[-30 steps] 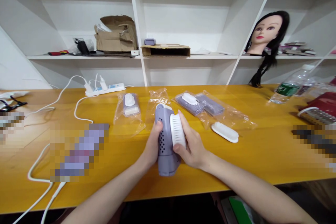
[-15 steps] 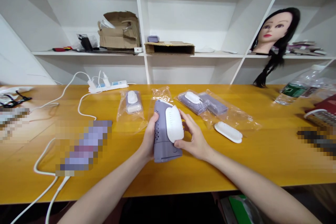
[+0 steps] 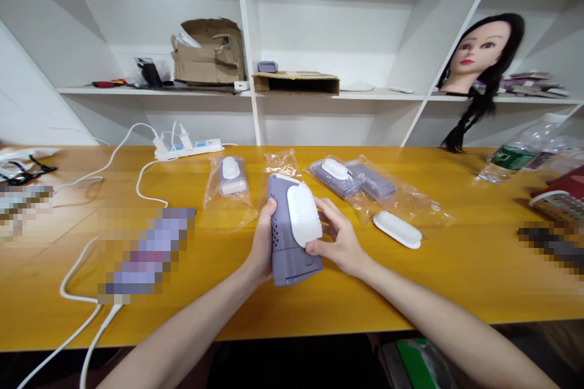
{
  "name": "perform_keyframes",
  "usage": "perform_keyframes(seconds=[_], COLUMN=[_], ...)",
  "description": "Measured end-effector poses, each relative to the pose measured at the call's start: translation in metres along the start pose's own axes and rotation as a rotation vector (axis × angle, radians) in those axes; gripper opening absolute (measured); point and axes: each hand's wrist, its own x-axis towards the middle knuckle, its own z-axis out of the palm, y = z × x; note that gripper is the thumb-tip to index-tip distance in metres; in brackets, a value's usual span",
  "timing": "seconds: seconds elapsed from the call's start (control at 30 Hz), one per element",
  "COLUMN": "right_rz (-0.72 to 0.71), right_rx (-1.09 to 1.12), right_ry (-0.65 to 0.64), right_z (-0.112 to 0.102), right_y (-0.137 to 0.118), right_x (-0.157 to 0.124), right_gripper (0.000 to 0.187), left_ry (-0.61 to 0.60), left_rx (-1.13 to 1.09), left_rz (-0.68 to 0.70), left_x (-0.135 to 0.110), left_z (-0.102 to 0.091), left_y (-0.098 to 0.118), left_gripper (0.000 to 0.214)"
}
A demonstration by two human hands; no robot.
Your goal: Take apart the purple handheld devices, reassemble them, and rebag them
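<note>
My left hand [image 3: 263, 242] grips a purple device body [image 3: 286, 252] with small holes in its side, held upright over the yellow table [image 3: 456, 267]. My right hand [image 3: 340, 240] pinches a white oval brush piece [image 3: 303, 215] against the front of that purple body. A second white oval brush piece [image 3: 396, 229] lies loose on the table just right of my right hand.
Clear bags with purple and white parts [image 3: 230, 177] [image 3: 351, 179] lie behind my hands. A white power strip [image 3: 189, 149] with cables runs to the left. A water bottle [image 3: 515, 155] and a red grater-like thing [image 3: 559, 200] sit at the right. Shelves hold cardboard boxes [image 3: 210, 51] and a mannequin head [image 3: 483, 51].
The white brush piece has turned from edge-on to lying flat against the purple body. Both hands tilted the body slightly; the view shifted a little to the left.
</note>
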Motion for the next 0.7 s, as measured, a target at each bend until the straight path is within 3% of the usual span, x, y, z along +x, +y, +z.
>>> perform_keyframes(seconds=[0.27,0.43,0.53,0.6,0.7], right_rz=[-0.04,-0.1,-0.046,0.02,0.041], right_rx=[0.024,-0.01,0.013,-0.09,-0.388], right_ry=[0.004,-0.021,0.028,0.089,-0.04], right_z=[0.002,-0.006,-0.016,-0.02,-0.016], right_y=[0.0,0.008,0.014,0.017,0.018], right_x=[0.001,0.009,0.017,0.021,0.019], right_gripper=[0.081,0.088,0.072,0.054,0.041], left_ry=[0.018,0.079,0.166,0.173,0.201], left_rx=[0.008,-0.04,-0.134,-0.183,-0.25], left_rz=[0.059,0.113,0.227,0.296,0.322], left_x=[-0.001,0.008,0.017,0.024,0.032], left_z=[0.0,0.0,-0.007,-0.014,-0.024], left_y=[-0.002,0.011,0.026,0.035,0.04], left_gripper=[0.06,0.052,0.052,0.055,0.056])
